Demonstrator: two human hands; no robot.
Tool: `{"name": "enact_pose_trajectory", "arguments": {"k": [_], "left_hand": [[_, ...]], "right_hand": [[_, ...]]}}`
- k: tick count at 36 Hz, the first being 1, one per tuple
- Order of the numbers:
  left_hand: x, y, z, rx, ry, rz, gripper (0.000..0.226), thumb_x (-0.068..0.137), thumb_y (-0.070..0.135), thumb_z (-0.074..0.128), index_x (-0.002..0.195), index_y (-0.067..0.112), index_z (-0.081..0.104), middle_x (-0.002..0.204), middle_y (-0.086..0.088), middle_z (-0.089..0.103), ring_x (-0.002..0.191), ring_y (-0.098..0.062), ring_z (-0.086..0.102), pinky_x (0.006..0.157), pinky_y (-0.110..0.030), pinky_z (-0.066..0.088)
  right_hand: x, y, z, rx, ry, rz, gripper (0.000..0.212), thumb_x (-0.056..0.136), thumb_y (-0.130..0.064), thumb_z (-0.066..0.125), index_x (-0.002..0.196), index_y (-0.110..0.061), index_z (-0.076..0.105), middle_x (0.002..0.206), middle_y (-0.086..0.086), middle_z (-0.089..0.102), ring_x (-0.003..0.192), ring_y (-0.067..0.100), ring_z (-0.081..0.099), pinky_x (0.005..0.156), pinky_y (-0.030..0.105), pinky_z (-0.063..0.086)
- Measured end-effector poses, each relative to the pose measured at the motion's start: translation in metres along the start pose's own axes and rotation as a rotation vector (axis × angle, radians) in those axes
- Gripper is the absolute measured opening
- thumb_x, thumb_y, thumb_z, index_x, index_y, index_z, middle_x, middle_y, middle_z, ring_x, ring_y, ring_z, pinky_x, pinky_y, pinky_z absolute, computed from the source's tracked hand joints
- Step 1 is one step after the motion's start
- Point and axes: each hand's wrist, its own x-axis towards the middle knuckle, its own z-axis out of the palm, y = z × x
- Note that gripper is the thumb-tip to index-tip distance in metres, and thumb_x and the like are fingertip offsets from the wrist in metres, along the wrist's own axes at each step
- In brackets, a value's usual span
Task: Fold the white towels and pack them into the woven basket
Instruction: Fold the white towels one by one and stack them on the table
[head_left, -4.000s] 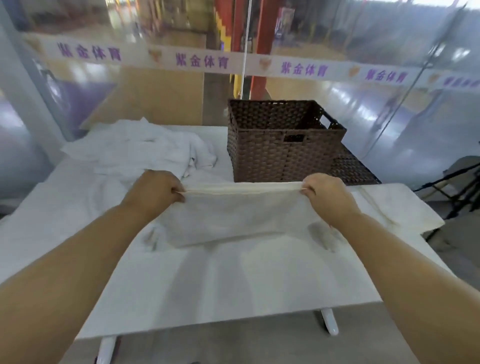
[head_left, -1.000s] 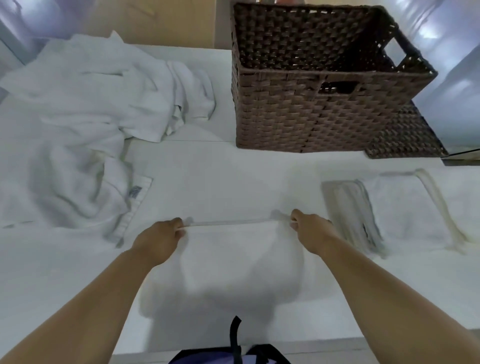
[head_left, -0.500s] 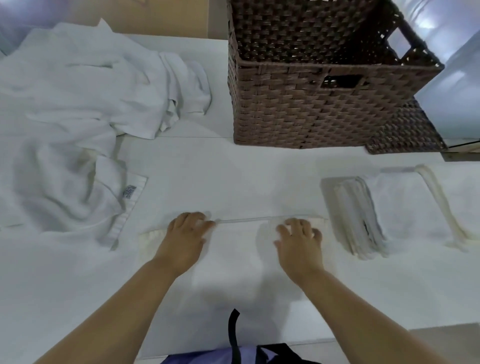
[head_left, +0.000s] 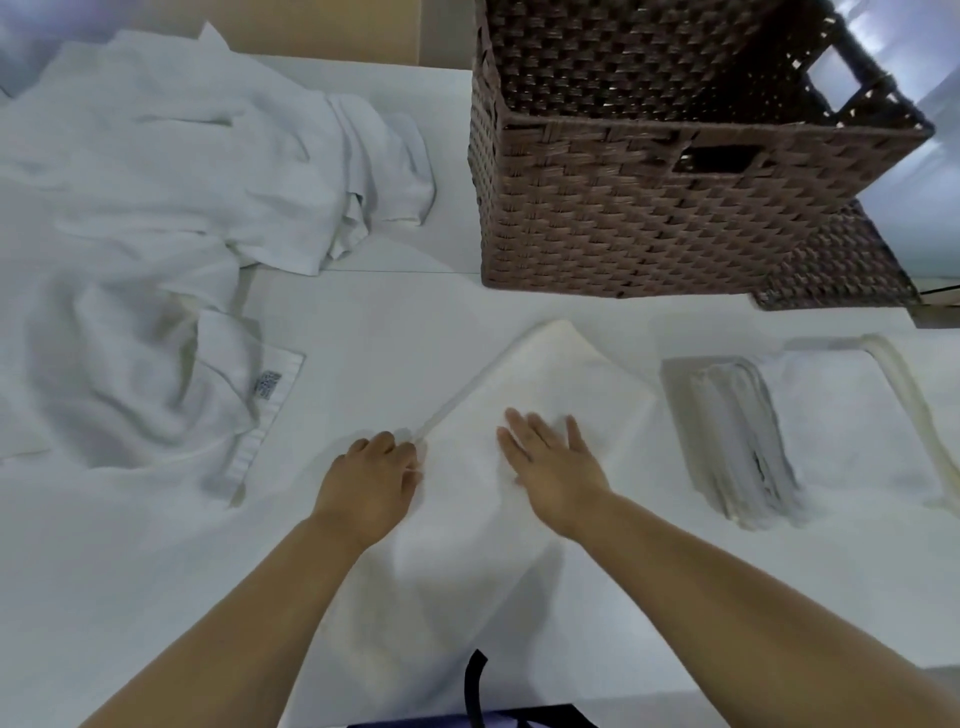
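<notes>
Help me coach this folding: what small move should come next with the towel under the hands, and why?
Likely fold the corner over: the left hand pinches a corner of the towel while the right hand lies flat on it.

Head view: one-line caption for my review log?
Left hand pinches an edge of the towel while the right hand presses flat on it; woven basket behind, folded stack to the right.

White bench (head_left: 363, 322) carries: crumpled towel heap (head_left: 156, 208) far left, basket (head_left: 623, 218) at the back, one towel (head_left: 545, 374) flat near the front middle, folded stack (head_left: 737, 441) to its right.
</notes>
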Motion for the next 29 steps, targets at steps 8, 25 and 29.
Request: {"name": "enact_pose_trajectory", "arguments": {"k": [8, 25, 29], "left_hand": [[0.002, 0.022, 0.002, -0.152, -0.213, -0.061, 0.033, 0.094, 0.05, 0.042, 0.071, 0.027, 0.046, 0.071, 0.009, 0.052, 0.071, -0.014, 0.055, 0.06, -0.028, 0.043], [0.028, 0.05, 0.006, -0.504, -0.185, -0.428, 0.026, 0.087, 0.038, 0.061, 0.075, 0.019, 0.047, 0.075, 0.003, 0.055, 0.063, -0.012, 0.052, 0.05, -0.024, 0.036], [0.022, 0.048, 0.005, -0.633, -0.152, -0.439, 0.026, 0.086, 0.034, 0.063, 0.073, 0.016, 0.05, 0.07, 0.003, 0.055, 0.061, -0.012, 0.052, 0.051, -0.024, 0.035]], "right_hand": [[0.0, 0.011, -0.014, 0.12, 0.079, 0.205, 0.071, 0.093, -0.003, 0.035, 0.15, -0.036, 0.006, 0.159, 0.002, -0.012, 0.145, 0.029, -0.014, 0.116, 0.051, -0.003], [-0.035, 0.03, 0.013, 1.008, 0.04, 0.688, 0.028, 0.092, -0.034, 0.058, 0.104, -0.011, 0.048, 0.097, 0.003, 0.056, 0.086, 0.021, 0.053, 0.07, 0.028, 0.04], [-0.039, 0.037, 0.015, 1.106, 0.043, 0.679, 0.025, 0.092, -0.033, 0.057, 0.08, -0.016, 0.043, 0.078, -0.003, 0.05, 0.07, 0.016, 0.049, 0.057, 0.025, 0.036]]}}
